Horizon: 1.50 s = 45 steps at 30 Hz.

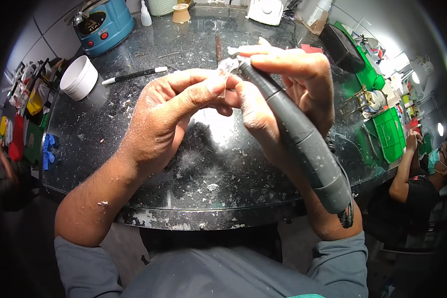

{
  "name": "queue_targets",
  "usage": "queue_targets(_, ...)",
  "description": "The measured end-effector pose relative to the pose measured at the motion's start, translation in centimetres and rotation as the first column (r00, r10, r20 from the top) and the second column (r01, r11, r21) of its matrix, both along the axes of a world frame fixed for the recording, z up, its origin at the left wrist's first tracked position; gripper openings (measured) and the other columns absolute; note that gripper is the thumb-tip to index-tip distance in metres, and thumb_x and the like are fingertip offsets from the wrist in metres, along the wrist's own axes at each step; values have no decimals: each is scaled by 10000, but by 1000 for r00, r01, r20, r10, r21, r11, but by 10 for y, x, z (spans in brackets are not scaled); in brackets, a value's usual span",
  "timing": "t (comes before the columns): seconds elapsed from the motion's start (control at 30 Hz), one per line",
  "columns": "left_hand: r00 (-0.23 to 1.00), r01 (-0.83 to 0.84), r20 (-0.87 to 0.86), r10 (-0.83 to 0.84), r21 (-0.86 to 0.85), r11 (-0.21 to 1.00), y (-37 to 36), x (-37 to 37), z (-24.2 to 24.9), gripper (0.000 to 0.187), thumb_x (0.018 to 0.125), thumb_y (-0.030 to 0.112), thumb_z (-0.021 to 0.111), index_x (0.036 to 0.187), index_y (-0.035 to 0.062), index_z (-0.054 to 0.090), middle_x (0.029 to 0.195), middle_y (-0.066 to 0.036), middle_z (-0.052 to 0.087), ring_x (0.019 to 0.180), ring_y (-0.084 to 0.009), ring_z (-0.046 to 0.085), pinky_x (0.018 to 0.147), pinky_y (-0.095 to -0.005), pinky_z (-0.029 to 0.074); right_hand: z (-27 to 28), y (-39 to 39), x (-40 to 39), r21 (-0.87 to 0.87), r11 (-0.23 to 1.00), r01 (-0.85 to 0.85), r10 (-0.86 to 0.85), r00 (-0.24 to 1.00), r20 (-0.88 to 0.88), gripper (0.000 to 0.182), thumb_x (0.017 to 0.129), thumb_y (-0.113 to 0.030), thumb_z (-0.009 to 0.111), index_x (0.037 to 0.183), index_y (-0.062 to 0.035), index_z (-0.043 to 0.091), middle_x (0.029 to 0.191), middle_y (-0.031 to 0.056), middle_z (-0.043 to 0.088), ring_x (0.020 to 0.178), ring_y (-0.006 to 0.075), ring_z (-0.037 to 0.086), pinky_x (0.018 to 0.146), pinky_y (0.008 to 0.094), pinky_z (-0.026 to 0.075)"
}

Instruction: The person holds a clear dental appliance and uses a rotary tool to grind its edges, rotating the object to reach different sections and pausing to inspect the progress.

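Observation:
My left hand (171, 116) pinches a small clear, whitish piece (228, 66) between thumb and fingers, raised above the dark worktop (149, 164). My right hand (288, 94) grips a grey rotary handpiece (303, 144) like a pen. The handpiece's tip end meets the small piece next to my left fingertips. Its thick rear end runs down past my right wrist. White dust covers both hands and the worktop below them.
At the back stand a blue machine (104, 25), a white round tub (78, 77), a black-and-white pen (134, 75), a small bottle (145, 15) and a beige cup (181, 13). Green trays (390, 134) lie at the right, where another person (417, 179) sits. Coloured items (27, 114) hang at the left.

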<state>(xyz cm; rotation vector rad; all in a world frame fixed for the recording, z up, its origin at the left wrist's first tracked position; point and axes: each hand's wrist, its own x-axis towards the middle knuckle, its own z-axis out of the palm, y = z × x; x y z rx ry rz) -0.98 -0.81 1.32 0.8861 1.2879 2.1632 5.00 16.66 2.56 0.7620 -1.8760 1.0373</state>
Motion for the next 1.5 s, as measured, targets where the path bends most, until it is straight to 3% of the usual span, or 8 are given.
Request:
queue_targets(0.3, 977, -147, -169, 132, -75, 986, -2, 4, 4, 231, 926, 170, 618, 1049, -21, 661, 910, -72, 688, 850, -121, 634, 827, -269, 492, -7, 0, -7, 79, 993, 82, -79, 996, -41, 312, 789, 11, 652, 1067, 23, 510, 1019, 150, 599, 1013, 226, 617, 958, 390, 463)
queue_targets(0.37, 973, -161, -180, 144, -82, 984, -2, 5, 5, 221, 926, 155, 618, 1049, -23, 658, 917, -76, 689, 858, -123, 640, 829, -270, 498, -9, -2, -13, -22, 999, 30, -33, 991, -132, 331, 731, -90, 775, 992, 7, 597, 940, 145, 617, 861, 205, 647, 769, 301, 527)
queue_targets(0.53, 965, -203, -184, 187, -71, 977, 1, 9, 6, 197, 924, 117, 619, 1052, -30, 653, 939, -89, 693, 887, -134, 654, 847, -272, 508, -11, -6, -13, -127, 992, 2, -14, 996, -93, 320, 725, -68, 769, 988, 1, 600, 938, 143, 616, 849, 190, 644, 761, 289, 521)
queue_targets(0.63, 943, -254, -242, 228, -81, 964, 0, 10, 6, 192, 918, 99, 624, 1055, -33, 653, 949, -95, 695, 900, -136, 655, 855, -270, 510, -8, -6, -9, -123, 992, 10, -21, 996, -90, 322, 734, -86, 768, 993, 5, 600, 937, 144, 616, 852, 195, 645, 763, 292, 520)
queue_targets(0.7, 922, -306, -287, 262, -120, 944, -1, 10, 5, 195, 915, 98, 630, 1062, -27, 658, 955, -92, 697, 893, -125, 651, 843, -261, 510, -4, -4, -2, -19, 1000, -13, 13, 1000, 12, 301, 779, 44, 645, 1051, 21, 519, 1025, 134, 577, 1053, 256, 613, 987, 420, 447)
queue_targets(1.3, 805, -475, -456, 379, -114, 873, 0, 12, 7, 178, 896, 63, 645, 1058, -6, 664, 978, -85, 697, 927, -127, 658, 843, -254, 512, -8, -7, -7, -8, 1000, -14, 13, 999, -41, 355, 737, 88, 635, 1058, 19, 501, 1001, 148, 573, 1093, 305, 598, 1014, 467, 410)
queue_targets(1.43, 810, -478, -441, 387, -113, 871, -1, 12, 5, 177, 902, 61, 637, 1063, -10, 660, 971, -89, 696, 912, -133, 661, 835, -257, 518, -6, -8, -7, 47, 995, 88, -83, 992, -97, 362, 668, -22, 757, 994, -23, 600, 983, 126, 646, 912, 252, 672, 984, 428, 439)
queue_targets(1.5, 873, -390, -361, 329, -109, 914, 0, 13, 7, 174, 910, 63, 628, 1059, -23, 652, 961, -98, 695, 891, -135, 660, 821, -261, 524, -11, -10, -13, -118, 992, 52, -70, 985, -157, 347, 661, -11, 757, 973, -26, 605, 977, 125, 643, 888, 244, 671, 980, 424, 443)
